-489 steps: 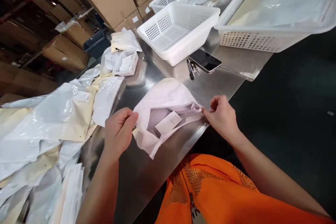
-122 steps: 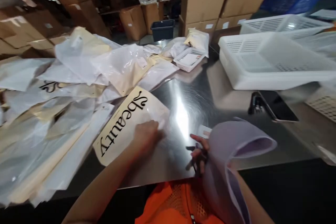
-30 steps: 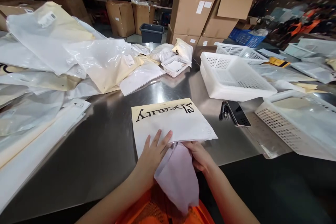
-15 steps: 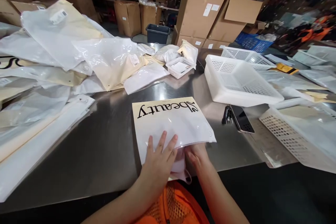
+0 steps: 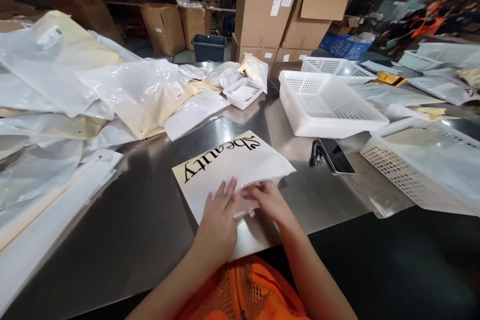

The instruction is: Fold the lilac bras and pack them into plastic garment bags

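Observation:
A flat plastic bag [image 5: 258, 160] with a cream band and black "Sbeauty" lettering lies on the metal table before me, its lettering upside down to me. My left hand [image 5: 219, 212] rests on its near left part, fingers stretched out and flat. At the near edge, my right hand [image 5: 270, 200] has its fingers bent on the bag's edge, pointing left toward my left hand. Something pinkish [image 5: 245, 205] shows at that edge between the hands, partly covered by them. What the bag holds cannot be made out clearly.
Plastic packages [image 5: 123, 92] pile up on the left. A small white basket [image 5: 243, 102] stands behind. To the right are a white tray [image 5: 300, 127], a phone [image 5: 337, 156], black pens [image 5: 314, 154] and a perforated basket [image 5: 397, 172]. Cardboard boxes [image 5: 262, 15] stand beyond the table.
The bag has turned and shifted left. My right hand has come up from beneath its near edge to that edge. The pinkish thing that hung toward me is now mostly out of sight.

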Motion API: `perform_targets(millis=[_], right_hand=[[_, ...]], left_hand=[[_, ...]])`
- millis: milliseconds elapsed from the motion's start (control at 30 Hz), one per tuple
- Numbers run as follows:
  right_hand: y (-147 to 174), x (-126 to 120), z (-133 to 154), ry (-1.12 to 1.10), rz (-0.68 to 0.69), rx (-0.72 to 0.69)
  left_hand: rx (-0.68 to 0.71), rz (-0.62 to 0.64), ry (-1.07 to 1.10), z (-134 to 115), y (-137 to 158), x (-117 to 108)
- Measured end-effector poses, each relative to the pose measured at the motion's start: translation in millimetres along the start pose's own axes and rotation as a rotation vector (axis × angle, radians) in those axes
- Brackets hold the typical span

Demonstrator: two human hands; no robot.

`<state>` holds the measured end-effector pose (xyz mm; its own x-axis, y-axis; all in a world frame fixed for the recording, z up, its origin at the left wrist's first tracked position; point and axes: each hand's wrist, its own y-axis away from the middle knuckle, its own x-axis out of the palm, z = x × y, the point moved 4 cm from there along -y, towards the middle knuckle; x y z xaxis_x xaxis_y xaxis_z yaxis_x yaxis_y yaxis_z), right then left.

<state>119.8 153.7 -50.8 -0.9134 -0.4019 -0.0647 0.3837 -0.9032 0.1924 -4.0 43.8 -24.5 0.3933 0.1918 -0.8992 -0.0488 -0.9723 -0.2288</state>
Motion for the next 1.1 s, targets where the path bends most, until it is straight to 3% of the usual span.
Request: perform_targets(millis=[67, 167, 300, 400, 533, 633, 700, 767, 833, 900, 967, 1033, 1100], right_hand=[[17, -22, -6, 0.229, -0.096, -0.054], [41, -49, -19, 0.688, -0.248, -0.263], [44, -45, -44, 0.993, -0.19, -0.329], [33, -24, -45, 1.03, -0.141, -0.365], [30, -4, -26, 0.975, -0.036, -0.529], [43, -4, -7, 0.919, 0.037, -0.683], [51, -10, 5, 0.84, -0.017, -0.718], [50, -15, 12, 0.736, -0.127, -0.597], [41, -16, 9, 0.562, -0.205, -0.348], [28, -9, 1, 0.288, -0.157, -0.131], [20, 2, -5, 0.053, -0.022, -0.024], [20, 8, -7, 0.037, 0.067, -0.009], [27, 7, -6, 0.197, 0.04, -0.043]], left_hand=[[-0.045, -0.051, 0.093, 15, -3, -9], [-0.074, -0.106, 0.191, 26, -8, -18], [-0.07, -0.137, 0.237, 24, -14, -27], [-0.06, -0.184, 0.264, 23, -16, -38], [-0.085, -0.223, 0.246, 33, -12, -52], [-0.088, -0.225, 0.198, 42, -8, -57], [-0.063, -0.202, 0.172, 45, -6, -55], [-0.019, -0.156, 0.152, 43, -4, -48], [0.039, -0.1, 0.135, 38, -1, -40], [0.112, -0.043, 0.146, 33, 6, -34], [0.159, -0.044, 0.214, 35, 16, -35], [0.046, -0.156, 0.295, 50, 30, -45], [-0.273, -0.25, 0.32, 76, 47, -54]])
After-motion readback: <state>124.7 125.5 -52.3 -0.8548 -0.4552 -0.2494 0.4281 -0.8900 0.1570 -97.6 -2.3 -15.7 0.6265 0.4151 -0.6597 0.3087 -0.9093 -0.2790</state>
